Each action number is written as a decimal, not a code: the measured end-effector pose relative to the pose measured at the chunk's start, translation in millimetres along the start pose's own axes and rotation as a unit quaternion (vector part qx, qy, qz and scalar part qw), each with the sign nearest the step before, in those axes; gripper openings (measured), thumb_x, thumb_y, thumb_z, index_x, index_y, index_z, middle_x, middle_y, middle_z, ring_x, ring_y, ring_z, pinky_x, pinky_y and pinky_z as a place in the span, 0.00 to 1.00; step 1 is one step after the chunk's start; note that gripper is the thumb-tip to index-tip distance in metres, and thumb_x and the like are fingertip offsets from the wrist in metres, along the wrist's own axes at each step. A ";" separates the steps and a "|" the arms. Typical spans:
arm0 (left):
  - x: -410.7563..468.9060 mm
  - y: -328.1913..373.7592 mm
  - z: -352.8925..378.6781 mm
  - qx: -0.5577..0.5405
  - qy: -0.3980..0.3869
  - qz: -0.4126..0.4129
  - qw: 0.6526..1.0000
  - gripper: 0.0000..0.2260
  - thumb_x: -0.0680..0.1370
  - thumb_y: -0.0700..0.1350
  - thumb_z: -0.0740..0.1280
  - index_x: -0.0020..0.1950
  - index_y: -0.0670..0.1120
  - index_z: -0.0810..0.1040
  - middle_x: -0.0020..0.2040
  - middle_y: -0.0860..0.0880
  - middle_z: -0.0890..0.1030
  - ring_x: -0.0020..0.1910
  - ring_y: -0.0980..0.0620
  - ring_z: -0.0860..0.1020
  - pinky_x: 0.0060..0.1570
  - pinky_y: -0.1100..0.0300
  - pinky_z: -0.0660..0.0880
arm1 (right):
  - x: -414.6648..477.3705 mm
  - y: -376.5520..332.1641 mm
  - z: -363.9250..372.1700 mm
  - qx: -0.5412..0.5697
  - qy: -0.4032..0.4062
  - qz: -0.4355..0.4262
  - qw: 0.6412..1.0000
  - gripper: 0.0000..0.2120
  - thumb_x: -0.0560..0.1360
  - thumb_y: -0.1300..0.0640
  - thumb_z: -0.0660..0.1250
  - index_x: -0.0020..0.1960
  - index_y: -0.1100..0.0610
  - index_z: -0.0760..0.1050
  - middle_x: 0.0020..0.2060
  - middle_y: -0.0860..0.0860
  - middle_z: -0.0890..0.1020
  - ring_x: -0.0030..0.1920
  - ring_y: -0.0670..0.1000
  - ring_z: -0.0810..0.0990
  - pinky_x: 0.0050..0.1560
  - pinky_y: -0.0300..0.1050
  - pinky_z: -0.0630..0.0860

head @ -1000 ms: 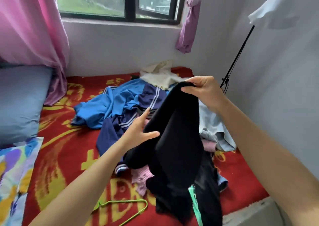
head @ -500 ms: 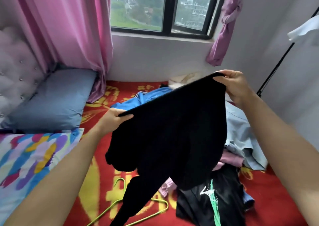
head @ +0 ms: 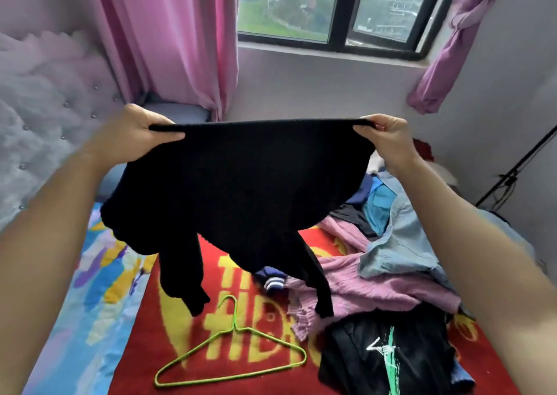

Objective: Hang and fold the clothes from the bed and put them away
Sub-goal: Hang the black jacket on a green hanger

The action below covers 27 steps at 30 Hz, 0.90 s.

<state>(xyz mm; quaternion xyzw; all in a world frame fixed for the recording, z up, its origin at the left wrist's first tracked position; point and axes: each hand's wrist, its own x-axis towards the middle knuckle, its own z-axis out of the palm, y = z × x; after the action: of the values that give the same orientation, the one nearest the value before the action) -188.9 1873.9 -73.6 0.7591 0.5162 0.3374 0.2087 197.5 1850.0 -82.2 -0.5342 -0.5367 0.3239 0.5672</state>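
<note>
You are holding the black sweater (head: 241,180) stretched above the bed (head: 241,364), your left hand (head: 135,135) and right hand (head: 388,141) each pinching its top edge; a green hanger (head: 232,355) is lying below.

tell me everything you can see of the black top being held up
The black top is plain, dark and knit-looking, with long sleeves. It hangs in the air, its upper edge stretched nearly level between the left hand and right hand, whose fingers pinch its two ends. The body sags below and two sleeves dangle toward the red blanket, near the green hanger.
</note>
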 end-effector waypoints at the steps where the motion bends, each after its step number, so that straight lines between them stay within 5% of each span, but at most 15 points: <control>1: -4.1 -4.0 -4.7 -0.004 0.007 -0.015 1.000 0.12 0.74 0.39 0.70 0.40 0.57 0.85 0.25 0.64 0.77 0.25 0.68 0.72 0.30 0.77 0.67 | 5.5 2.5 11.0 0.004 -0.003 -0.005 1.000 0.20 0.72 0.70 0.68 0.30 0.49 0.82 0.25 0.41 0.80 0.28 0.38 0.77 0.34 0.30 0.74; 3: -8.3 -21.3 -3.1 0.008 0.023 -0.047 0.999 0.04 0.74 0.40 0.70 0.44 0.47 0.84 0.30 0.58 0.81 0.30 0.64 0.74 0.38 0.69 0.71 | 18.4 15.4 35.7 -0.007 -0.005 -0.006 1.000 0.19 0.71 0.69 0.69 0.30 0.48 0.82 0.26 0.41 0.81 0.29 0.38 0.77 0.36 0.31 0.74; 6: -12.0 -74.6 20.1 0.089 0.016 -0.129 0.987 0.10 0.75 0.45 0.70 0.51 0.40 0.82 0.46 0.38 0.83 0.43 0.49 0.78 0.48 0.54 0.72 | 41.1 61.4 87.8 -0.094 -0.024 0.016 0.995 0.09 0.71 0.64 0.71 0.36 0.52 0.80 0.29 0.42 0.81 0.32 0.40 0.76 0.39 0.40 0.74; 8: -27.2 -117.4 48.6 0.161 -0.021 -0.215 0.963 0.22 0.74 0.53 0.69 0.65 0.46 0.75 0.60 0.41 0.79 0.59 0.44 0.76 0.58 0.52 0.69 | 48.8 113.7 114.7 -0.209 -0.023 0.062 0.976 0.04 0.72 0.59 0.69 0.45 0.54 0.82 0.42 0.51 0.84 0.44 0.49 0.79 0.49 0.50 0.73; 11: -79.4 -180.0 101.8 0.182 -0.080 -0.338 0.920 0.41 0.68 0.65 0.65 0.76 0.48 0.57 0.74 0.43 0.63 0.70 0.39 0.64 0.67 0.49 0.63 | 29.5 198.0 129.6 -0.339 -0.018 0.222 0.914 0.13 0.74 0.58 0.62 0.56 0.53 0.79 0.57 0.56 0.80 0.59 0.59 0.75 0.59 0.51 0.69; 18: -218.1 -242.9 202.6 0.152 -0.222 -0.467 0.842 0.36 0.75 0.58 0.65 0.77 0.48 0.50 0.76 0.42 0.59 0.73 0.41 0.61 0.68 0.48 0.63 | -84.0 299.3 169.4 -0.411 -0.223 0.293 0.834 0.16 0.74 0.61 0.61 0.60 0.58 0.77 0.59 0.59 0.79 0.62 0.59 0.75 0.60 0.47 0.69; 21: -236.8 -246.0 218.4 0.147 -0.226 -0.476 0.837 0.35 0.76 0.57 0.64 0.77 0.48 0.51 0.75 0.44 0.60 0.72 0.42 0.62 0.67 0.48 0.64 | -123.6 310.1 191.8 -0.405 -0.297 0.292 0.814 0.13 0.71 0.56 0.59 0.51 0.56 0.78 0.50 0.58 0.80 0.57 0.58 0.77 0.50 0.45 0.71; 27: -236.3 -263.7 227.3 0.155 -0.246 -0.444 0.848 0.32 0.78 0.55 0.62 0.77 0.49 0.52 0.75 0.47 0.60 0.72 0.44 0.61 0.66 0.51 0.64 | -181.8 332.6 247.2 -0.437 -0.387 0.258 0.770 0.14 0.76 0.55 0.61 0.60 0.55 0.76 0.58 0.51 0.78 0.60 0.54 0.74 0.57 0.46 0.72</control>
<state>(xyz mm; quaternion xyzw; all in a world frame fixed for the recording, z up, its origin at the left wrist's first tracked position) -249.5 1762.9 -474.8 0.5299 0.7751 -0.0730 0.3362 -9.0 1815.9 -483.5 -0.6724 -0.6362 0.3682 -0.0873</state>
